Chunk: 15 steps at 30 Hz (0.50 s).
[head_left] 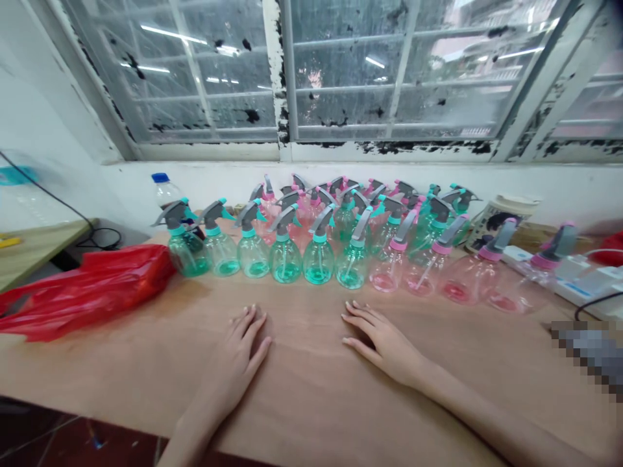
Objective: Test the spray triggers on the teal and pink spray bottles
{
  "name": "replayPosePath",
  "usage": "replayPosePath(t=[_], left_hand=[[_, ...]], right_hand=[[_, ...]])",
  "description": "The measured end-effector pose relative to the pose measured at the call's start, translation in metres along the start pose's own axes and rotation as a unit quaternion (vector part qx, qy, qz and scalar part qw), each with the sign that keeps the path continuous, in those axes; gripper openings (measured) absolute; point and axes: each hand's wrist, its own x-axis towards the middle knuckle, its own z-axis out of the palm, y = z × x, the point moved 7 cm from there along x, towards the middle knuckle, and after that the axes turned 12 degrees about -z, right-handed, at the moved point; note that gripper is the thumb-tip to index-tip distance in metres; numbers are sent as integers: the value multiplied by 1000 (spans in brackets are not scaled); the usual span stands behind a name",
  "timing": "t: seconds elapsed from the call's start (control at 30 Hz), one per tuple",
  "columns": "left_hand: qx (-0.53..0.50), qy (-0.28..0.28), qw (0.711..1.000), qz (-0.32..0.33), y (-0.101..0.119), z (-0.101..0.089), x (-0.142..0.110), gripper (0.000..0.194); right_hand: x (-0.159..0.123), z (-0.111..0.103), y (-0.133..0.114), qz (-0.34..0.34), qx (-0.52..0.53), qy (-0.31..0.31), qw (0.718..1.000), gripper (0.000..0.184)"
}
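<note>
My left hand (pixel 243 347) lies palm down on the wooden table (pixel 302 402), fingers spread and holding nothing. To its right, my right hand (pixel 384 344) rests the same way, fingers apart. Beyond both hands stands a front row of clear spray bottles: several green ones such as this green spray bottle (pixel 318 259) on the left and middle, and several pink ones such as this pink spray bottle (pixel 470 279) on the right. All have grey trigger heads. Neither hand touches a bottle. More spray bottles crowd behind, partly hidden by the front row.
A crumpled red plastic bag (pixel 97 285) spreads over the table's left side. A power strip (pixel 579 275) and a printed cup (pixel 501 220) sit at the right. Behind the left bottles is a blue-capped bottle (pixel 163 191). A barred window (pixel 341 78) rises above the back wall.
</note>
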Motion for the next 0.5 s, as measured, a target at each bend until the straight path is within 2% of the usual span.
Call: replayPosePath(t=[0.2,0.3,0.33,0.4,0.5], left_hand=[[-49,-33,997,-39,9,-3,-9,47],[-171,-28,983,-65,3,-12,-7,38],[-224,-16,971,-87,-7,-18,-2,35],[-241,26,960,-143,-36,-36,15,29],[-223,126,938,-233,-93,-81,52,31]], right_hand=[[-6,12,5,-6,-40,-14,999,49],[-8,18,4,-13,-55,-13,998,46],[-9,20,3,-18,-58,-13,998,44],[-9,24,-2,-31,-64,-14,997,43],[-6,32,-11,-49,-71,-17,996,42]])
